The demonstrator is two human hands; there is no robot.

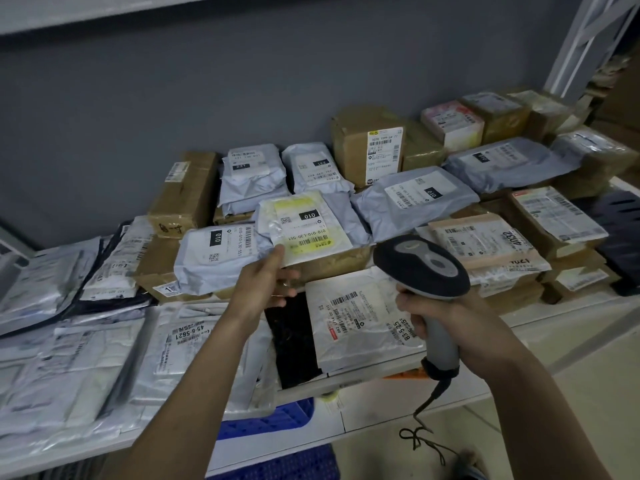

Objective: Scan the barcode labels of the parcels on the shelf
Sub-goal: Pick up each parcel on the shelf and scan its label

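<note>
My left hand (266, 284) pinches the near edge of a white poly-bag parcel (304, 225) with a yellow-tinted label marked 010, its barcode facing up near my thumb. My right hand (446, 318) grips the grey handle of a barcode scanner (420, 266), whose dark head sits just right of that parcel, above a white parcel (360, 320) marked 83-5-25. More labelled grey bags (415, 199) and brown boxes (367, 147) lie stacked on the white shelf (571, 311).
Flat white and grey mail bags (69, 348) cover the shelf's left part. A blue plastic crate (273, 420) stands below the shelf edge. The scanner's black cable (424, 427) hangs down to the floor. A grey wall runs behind; a white rack frame (585, 39) stands at the far right.
</note>
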